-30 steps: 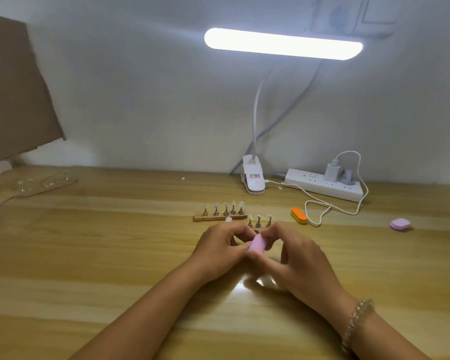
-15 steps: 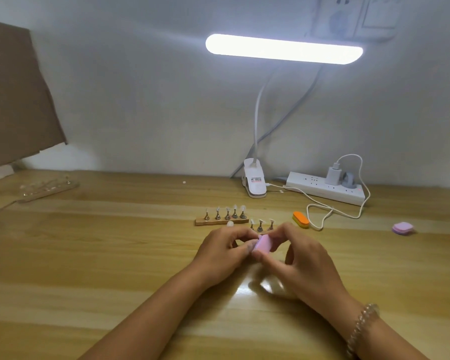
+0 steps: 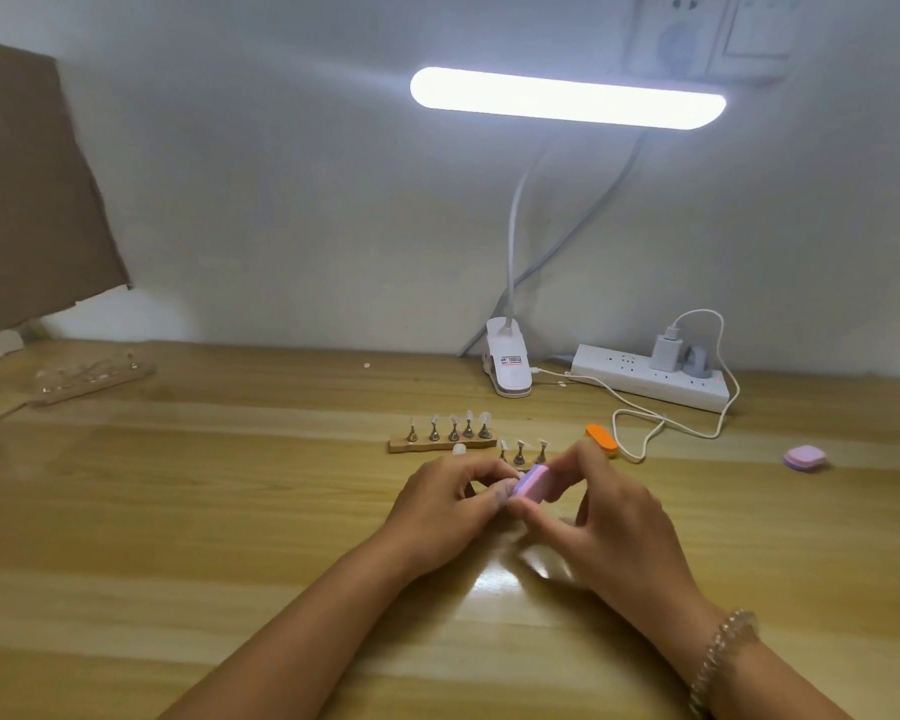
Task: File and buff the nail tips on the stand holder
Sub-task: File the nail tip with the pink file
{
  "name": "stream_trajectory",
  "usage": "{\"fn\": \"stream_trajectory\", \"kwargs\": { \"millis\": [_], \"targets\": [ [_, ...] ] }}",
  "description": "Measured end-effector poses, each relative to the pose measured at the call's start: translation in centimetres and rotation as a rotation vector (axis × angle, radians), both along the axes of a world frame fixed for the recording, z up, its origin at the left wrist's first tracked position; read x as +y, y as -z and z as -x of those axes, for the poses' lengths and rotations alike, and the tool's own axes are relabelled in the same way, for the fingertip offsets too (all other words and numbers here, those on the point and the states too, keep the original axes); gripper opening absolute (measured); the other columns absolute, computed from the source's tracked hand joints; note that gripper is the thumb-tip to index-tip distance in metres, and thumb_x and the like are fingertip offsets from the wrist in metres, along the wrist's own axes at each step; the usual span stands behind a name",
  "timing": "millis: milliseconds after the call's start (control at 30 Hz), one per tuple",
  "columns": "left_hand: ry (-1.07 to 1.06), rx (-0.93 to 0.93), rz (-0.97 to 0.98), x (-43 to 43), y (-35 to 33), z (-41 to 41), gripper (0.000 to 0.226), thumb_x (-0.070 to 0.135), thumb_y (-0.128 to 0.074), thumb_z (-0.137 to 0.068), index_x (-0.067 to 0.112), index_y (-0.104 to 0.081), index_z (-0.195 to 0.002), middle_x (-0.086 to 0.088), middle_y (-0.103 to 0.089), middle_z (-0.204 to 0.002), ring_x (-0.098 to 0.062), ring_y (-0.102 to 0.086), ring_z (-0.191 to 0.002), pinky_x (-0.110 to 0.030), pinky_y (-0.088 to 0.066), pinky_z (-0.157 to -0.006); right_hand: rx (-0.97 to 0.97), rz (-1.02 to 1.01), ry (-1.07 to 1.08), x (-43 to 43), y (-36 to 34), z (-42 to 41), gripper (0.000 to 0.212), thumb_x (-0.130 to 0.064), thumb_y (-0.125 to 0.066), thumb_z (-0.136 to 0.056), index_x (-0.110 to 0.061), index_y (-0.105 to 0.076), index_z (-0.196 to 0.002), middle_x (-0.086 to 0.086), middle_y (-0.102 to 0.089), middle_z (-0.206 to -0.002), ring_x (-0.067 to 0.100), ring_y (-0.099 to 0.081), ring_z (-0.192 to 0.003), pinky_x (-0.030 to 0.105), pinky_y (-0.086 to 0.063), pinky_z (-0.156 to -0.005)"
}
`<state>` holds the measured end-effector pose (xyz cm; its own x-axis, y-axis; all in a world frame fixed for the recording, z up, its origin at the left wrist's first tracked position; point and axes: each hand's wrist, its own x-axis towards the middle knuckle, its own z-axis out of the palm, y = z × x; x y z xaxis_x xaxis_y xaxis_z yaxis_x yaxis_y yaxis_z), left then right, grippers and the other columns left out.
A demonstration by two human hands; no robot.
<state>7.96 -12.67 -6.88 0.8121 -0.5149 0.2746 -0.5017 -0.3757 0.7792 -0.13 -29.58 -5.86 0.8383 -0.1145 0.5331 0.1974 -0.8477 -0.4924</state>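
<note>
The right hand grips a pink block between thumb and fingers, holding it tilted just above the desk. The left hand is curled, its thumb and forefinger pinched together against the block's near end. What they pinch is too small to make out, so I cannot tell whether that hand holds anything.

There are three blocks in all. One is held, an orange block lies just beyond the right fingers, and a lilac block sits well apart to the right.

There are two stands. The far stand carries five pegs, each topped with a pale tip. The near stand shows three pegs with tips; the rest is hidden behind the hands. It lies just beyond the held block, almost directly behind it. One loose tip rests on the desk against the far stand's front edge, just past the left knuckles.

Further back are one lit lamp and one power strip. The right wrist wears one bracelet.
</note>
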Motion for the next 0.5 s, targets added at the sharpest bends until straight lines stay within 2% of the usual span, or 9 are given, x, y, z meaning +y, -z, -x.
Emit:
{"fn": "stream_trajectory", "kwargs": {
  "millis": [67,167,233,300,400,500],
  "targets": [
    [-0.002,0.000,0.002,-0.01,-0.07,0.06,0.015,0.024,-0.063,-0.096,0.034,-0.074,-0.093,0.019,-0.071,-0.086,-0.005,-0.051,-0.059,-0.040,-0.051,-0.068,-0.020,-0.024,0.042,-0.25,0.03,-0.07,0.048,-0.074,-0.059,-0.070,-0.032,-0.048,-0.089,-0.022,-0.063,-0.083,-0.001,-0.051,-0.057,0.032,-0.048,-0.056],
    [0.010,0.009,0.010,-0.01,-0.18,0.14,0.016,0.021,-0.062,-0.097,0.029,-0.075,-0.096,0.017,-0.071,-0.087,-0.005,-0.051,-0.059,-0.036,-0.049,-0.067,-0.001,0.070,-0.027,0.25,0.13,0.06,0.044,-0.071,-0.060,-0.072,-0.032,-0.046,-0.089,-0.021,-0.062,-0.082,-0.002,-0.048,-0.053,0.030,-0.046,-0.052],
    [0.001,0.006,0.014,0.00,-0.22,0.14,0.014,0.022,-0.063,-0.096,0.028,-0.075,-0.097,0.018,-0.071,-0.086,-0.004,-0.050,-0.059,-0.033,-0.047,-0.067,-0.004,0.005,-0.008,0.14,0.04,-0.12,0.043,-0.070,-0.061,-0.072,-0.033,-0.047,-0.087,-0.021,-0.063,-0.082,-0.001,-0.051,-0.055,0.030,-0.047,-0.054],
    [-0.006,-0.002,0.007,-0.06,-0.19,0.17,0.011,0.025,-0.066,-0.095,0.029,-0.075,-0.097,0.019,-0.071,-0.086,-0.002,-0.049,-0.058,-0.029,-0.045,-0.065,-0.027,-0.082,0.054,-0.34,0.06,-0.34,0.039,-0.066,-0.064,-0.073,-0.033,-0.049,-0.086,-0.021,-0.064,-0.082,-0.001,-0.053,-0.059,0.034,-0.049,-0.059],
    [0.003,0.006,0.018,-0.06,-0.15,0.17,0.012,0.020,-0.069,-0.091,0.031,-0.075,-0.090,0.019,-0.071,-0.084,0.001,-0.049,-0.055,-0.024,-0.042,-0.063,0.027,0.001,-0.016,-0.05,0.19,-0.22,0.039,-0.069,-0.060,-0.074,-0.034,-0.052,-0.089,-0.023,-0.063,-0.084,-0.002,-0.052,-0.060,0.030,-0.048,-0.058],
    [-0.005,0.004,0.014,-0.10,-0.23,0.15,0.016,0.024,-0.072,-0.089,0.039,-0.072,-0.085,0.025,-0.067,-0.077,0.002,-0.049,-0.055,-0.024,-0.042,-0.062,0.046,-0.053,0.009,-0.26,0.14,-0.59,0.036,-0.066,-0.062,-0.076,-0.034,-0.054,-0.089,-0.023,-0.063,-0.083,-0.001,-0.054,-0.064,0.031,-0.049,-0.062]
  ]
}}
